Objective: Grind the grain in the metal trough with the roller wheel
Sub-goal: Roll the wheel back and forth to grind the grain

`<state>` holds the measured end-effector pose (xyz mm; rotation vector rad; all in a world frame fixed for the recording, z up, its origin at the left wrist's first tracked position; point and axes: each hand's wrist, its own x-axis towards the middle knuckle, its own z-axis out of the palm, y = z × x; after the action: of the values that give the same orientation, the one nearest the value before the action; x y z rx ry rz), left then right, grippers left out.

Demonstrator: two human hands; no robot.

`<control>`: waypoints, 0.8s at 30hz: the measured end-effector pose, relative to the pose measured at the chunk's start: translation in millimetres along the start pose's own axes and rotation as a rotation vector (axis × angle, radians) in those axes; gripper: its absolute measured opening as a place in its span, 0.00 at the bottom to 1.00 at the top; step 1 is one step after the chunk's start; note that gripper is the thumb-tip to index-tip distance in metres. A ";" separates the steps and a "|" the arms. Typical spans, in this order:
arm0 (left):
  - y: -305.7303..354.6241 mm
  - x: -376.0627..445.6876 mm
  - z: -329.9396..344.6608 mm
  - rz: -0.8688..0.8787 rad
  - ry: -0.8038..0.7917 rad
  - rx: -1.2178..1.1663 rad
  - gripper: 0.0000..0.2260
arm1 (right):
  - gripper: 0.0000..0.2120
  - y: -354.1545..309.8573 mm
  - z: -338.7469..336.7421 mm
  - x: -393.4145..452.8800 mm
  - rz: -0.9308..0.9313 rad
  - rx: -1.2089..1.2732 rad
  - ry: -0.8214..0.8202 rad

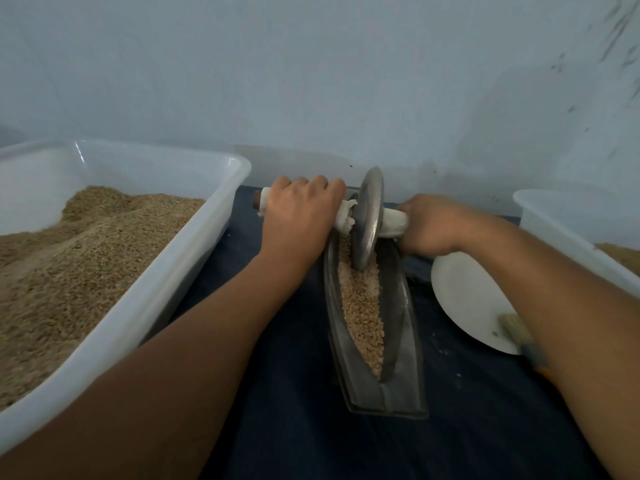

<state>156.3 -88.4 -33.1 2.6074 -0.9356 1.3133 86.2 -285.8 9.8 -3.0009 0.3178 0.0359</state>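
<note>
Metal wheel (370, 218) stands in one trough (377, 327) of grain (363, 306). Left hand (299, 216) and right hand (431, 225) each grip its handle. Two tubs flank them.

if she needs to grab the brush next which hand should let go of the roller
Right. The brush lies on the white plate just under the right forearm, beside the right hand. The left hand grips the handle across the trough, so it would likely have to cross over.

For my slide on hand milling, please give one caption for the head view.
Both hands, left and right, hold the roller wheel in the grain-filled metal trough.
</note>
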 end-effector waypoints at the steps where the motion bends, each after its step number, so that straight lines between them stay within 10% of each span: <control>1: 0.0 -0.5 -1.3 0.003 0.004 -0.003 0.07 | 0.11 0.4 2.0 -2.1 0.009 -0.017 0.026; 24: 12.4 -58.3 -70.6 -0.033 -0.018 0.063 0.11 | 0.13 -22.1 49.2 -91.3 0.025 -0.281 0.668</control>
<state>73.6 -47.1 -34.8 2.6732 -0.8638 1.3351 1.1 -239.4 -33.0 -3.1837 0.4368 -1.0105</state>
